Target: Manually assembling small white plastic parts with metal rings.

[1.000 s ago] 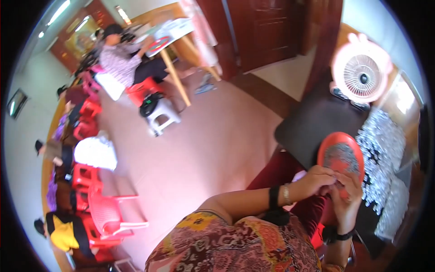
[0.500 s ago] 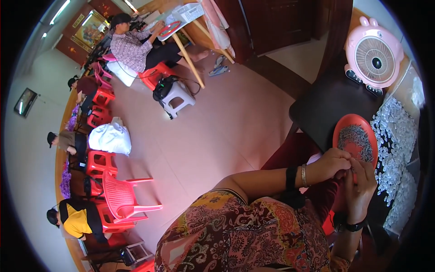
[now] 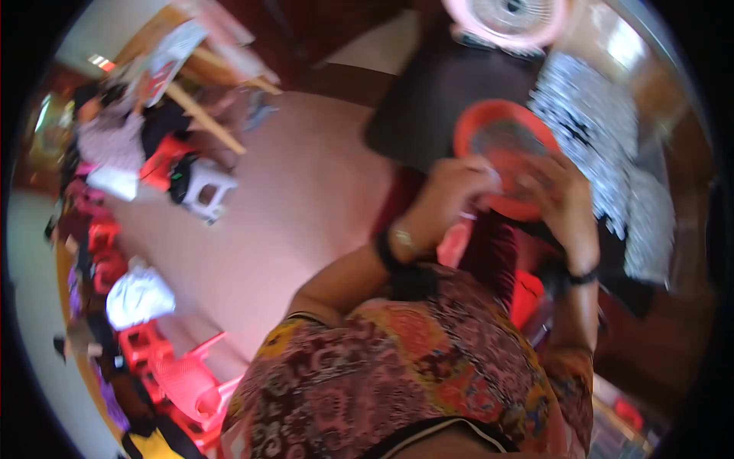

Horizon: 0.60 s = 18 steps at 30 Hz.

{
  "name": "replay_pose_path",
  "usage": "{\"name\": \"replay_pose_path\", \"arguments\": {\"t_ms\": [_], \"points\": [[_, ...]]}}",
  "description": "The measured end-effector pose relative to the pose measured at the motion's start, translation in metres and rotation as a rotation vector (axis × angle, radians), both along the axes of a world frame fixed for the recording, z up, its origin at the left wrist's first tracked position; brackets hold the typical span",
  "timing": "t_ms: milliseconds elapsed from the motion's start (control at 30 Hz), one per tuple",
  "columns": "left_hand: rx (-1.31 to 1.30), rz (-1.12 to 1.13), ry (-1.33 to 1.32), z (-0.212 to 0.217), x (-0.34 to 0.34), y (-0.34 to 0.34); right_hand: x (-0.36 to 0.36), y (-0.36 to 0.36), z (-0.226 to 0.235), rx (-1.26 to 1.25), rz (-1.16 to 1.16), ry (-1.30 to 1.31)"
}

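Note:
A round red plate (image 3: pixel 468 126) sits in front of me with many thin grey metal pieces (image 3: pixel 508 138) heaped on its far part. My left hand (image 3: pixel 451 191) is at the plate's near left edge, thumb and fingers pinched together. A whitish bit shows at its fingertips, too blurred to name. Over the plate's right side is my right hand (image 3: pixel 569 200), its fingers bent down toward the bare near part and apart from each other. Blur hides whether they touch any piece. Right of the plate lies a wide heap of small clear plastic pieces (image 3: pixel 585 115).
A pink fan (image 3: pixel 508 9) stands on the dark table (image 3: pixel 417 115) beyond the plate. Off to the left are red chairs (image 3: pixel 183 375), a grey stool (image 3: pixel 208 187), a white sack (image 3: pixel 140 297) and a seated person (image 3: pixel 111 141) at another table.
My view has swung, so the plate and heap appear farther left and higher. My hands, together at the plate's near edge before, have parted; the right one now reaches over the plate.

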<state>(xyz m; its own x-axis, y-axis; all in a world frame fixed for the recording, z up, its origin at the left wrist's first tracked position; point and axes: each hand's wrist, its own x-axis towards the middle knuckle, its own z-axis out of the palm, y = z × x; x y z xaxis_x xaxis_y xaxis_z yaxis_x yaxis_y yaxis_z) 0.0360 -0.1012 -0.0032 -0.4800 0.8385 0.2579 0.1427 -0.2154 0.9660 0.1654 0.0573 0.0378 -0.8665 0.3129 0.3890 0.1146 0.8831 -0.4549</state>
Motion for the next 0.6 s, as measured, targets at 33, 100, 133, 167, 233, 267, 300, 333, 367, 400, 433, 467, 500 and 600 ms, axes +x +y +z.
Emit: {"name": "replay_pose_path", "arguments": {"t_ms": [33, 100, 133, 167, 233, 267, 300, 333, 367, 400, 433, 467, 500, 600], "points": [[-0.008, -0.030, -0.354, -0.002, -0.001, -0.002, -0.002, 0.003, -0.003, 0.058, 0.020, -0.023], [-0.023, -0.019, -0.372, -0.015, -0.010, -0.001, -0.009, 0.010, -0.018, 0.214, 0.000, -0.133], [-0.051, -0.006, -0.372, -0.015, -0.012, -0.002, -0.010, 0.011, -0.020, 0.243, -0.022, -0.264], [-0.051, 0.010, -0.433, -0.012, -0.009, -0.003, -0.011, 0.020, -0.032, 0.231, 0.026, -0.208], [-0.029, -0.003, -0.406, -0.012, -0.009, -0.005, -0.017, 0.031, -0.052, 0.279, 0.026, -0.120], [-0.022, 0.004, -0.383, -0.011, -0.008, -0.006, -0.017, 0.030, -0.053, 0.293, -0.014, -0.153], [0.027, 0.005, -0.441, -0.012, -0.010, -0.006, -0.022, 0.031, -0.051, 0.311, -0.041, -0.175], [0.018, -0.013, -0.450, -0.015, -0.010, -0.006, -0.021, 0.031, -0.052, 0.310, -0.030, -0.148], [0.026, -0.017, -0.452, -0.018, -0.009, -0.005, -0.019, 0.032, -0.055, 0.305, -0.046, -0.160], [0.037, -0.008, -0.449, -0.019, -0.010, -0.006, -0.021, 0.034, -0.057, 0.328, -0.063, -0.170], [0.034, -0.012, -0.454, -0.020, -0.012, -0.006, -0.022, 0.035, -0.058, 0.351, -0.078, -0.179], [0.036, -0.018, -0.450, -0.021, -0.013, -0.006, -0.023, 0.036, -0.058, 0.349, -0.078, -0.167], [0.040, -0.021, -0.446, -0.020, -0.014, -0.007, -0.023, 0.037, -0.057, 0.349, -0.079, -0.172], [0.041, -0.029, -0.440, -0.019, -0.015, -0.007, -0.023, 0.040, -0.052, 0.330, -0.054, -0.175]]}}
